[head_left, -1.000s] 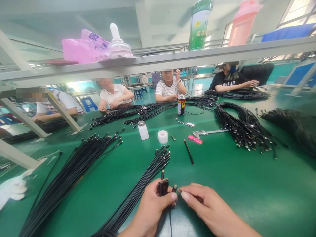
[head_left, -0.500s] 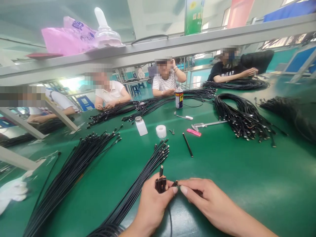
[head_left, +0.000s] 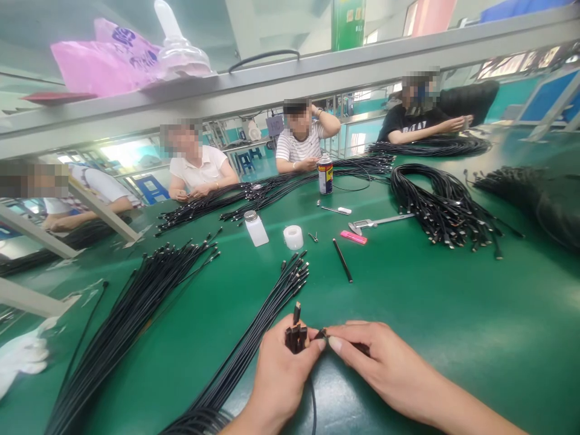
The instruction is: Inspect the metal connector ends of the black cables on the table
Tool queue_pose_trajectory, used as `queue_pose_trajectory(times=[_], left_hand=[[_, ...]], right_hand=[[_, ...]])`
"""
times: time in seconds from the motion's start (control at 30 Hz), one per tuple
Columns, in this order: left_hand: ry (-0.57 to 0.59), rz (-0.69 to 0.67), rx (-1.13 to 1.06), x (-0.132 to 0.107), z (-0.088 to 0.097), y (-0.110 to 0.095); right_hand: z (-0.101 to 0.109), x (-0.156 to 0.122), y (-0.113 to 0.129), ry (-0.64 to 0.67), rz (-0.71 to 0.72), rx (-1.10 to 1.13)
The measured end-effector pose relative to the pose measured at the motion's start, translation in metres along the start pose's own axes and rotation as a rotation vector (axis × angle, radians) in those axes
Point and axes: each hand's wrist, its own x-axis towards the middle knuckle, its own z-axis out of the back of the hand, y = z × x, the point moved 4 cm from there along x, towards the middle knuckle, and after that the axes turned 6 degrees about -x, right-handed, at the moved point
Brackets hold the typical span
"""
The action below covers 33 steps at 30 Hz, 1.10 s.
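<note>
- Green, glossy tabletop (head_left: 430,314) spreads beneath both hands; beyond it, under a pale metal shelf rail (head_left: 254,87), co-workers sit from about 10 to 1 o'clock.
- Take the clock from above the table, 12 pointing away from the wearer. One small black cable plug with a metallic tip (head_left: 321,335) lies between the two hands, just at 9 o'clock from the right fingertips; its long axis slants towards roughly 2 o'clock, pointing at them.
- Nearer to it is the bare left hand (head_left: 283,368), thumb and forefinger clamped on the plug. Its curled fingers also grip a tight cluster of black rectangular plugs (head_left: 296,339), with another single plug standing up at 12 o'clock.
- At 3 o'clock, the bare right hand (head_left: 385,356) is turned palm inward, its forearm running off towards 4 o'clock. Thumb and forefinger are pinched close around what looks like a slim dark object (head_left: 361,348), mostly hidden; whether it touches the plug, I cannot tell.
- One thin black cable (head_left: 313,402) hangs at 5 o'clock from the left hand; a straight bundle of black cables (head_left: 260,317) lies just beside it, plug ends towards 1 o'clock.
</note>
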Motion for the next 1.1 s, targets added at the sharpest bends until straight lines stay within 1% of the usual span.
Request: queue_pose_trajectory(times=[0.43,0.7,0.87,1.1], left_hand=[[0.002,-0.009,0.041,0.0,0.0,0.0014],[-0.003,-0.027,0.063,-0.0008,0.0004,0.0028],[0.004,-0.029,0.046,0.0,0.0005,0.0039],[-0.002,-0.022,0.028,-0.0008,0.0008,0.0002]], right_hand=[[0.0006,-0.0008,0.0011,-0.004,-0.03,-0.041],[0.0007,0.0,0.0011,0.004,-0.029,-0.012],[0.0013,-0.0002,0.0019,0.006,-0.019,-0.012],[0.0021,-0.0015,0.0039,0.006,-0.018,-0.013]])
